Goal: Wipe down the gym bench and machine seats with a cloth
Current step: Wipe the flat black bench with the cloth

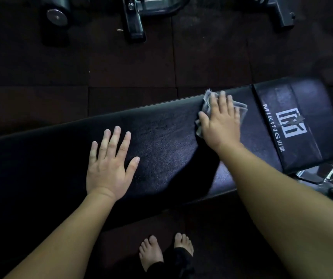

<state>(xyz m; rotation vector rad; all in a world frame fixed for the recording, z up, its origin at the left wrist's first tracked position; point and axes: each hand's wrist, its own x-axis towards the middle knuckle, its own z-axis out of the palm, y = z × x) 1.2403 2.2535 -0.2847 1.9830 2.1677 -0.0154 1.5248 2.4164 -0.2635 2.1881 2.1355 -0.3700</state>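
A long black padded gym bench (161, 137) runs across the view from lower left to upper right. Its right end carries a pad with a white logo (291, 125). My left hand (109, 166) lies flat on the bench's middle, fingers spread and straight. My right hand (221, 121) presses a grey cloth (242, 108) flat against the bench near the logo pad, fingers extended over it. Most of the cloth is hidden under that hand; its edges stick out at the top and right.
Dark rubber floor tiles (131, 73) surround the bench. Black machine frames (135, 17) and a roller pad with a metal end cap (57, 17) stand at the far side. A chrome part (322, 174) shows under the bench's right end. My bare feet (165, 252) stand at the near edge.
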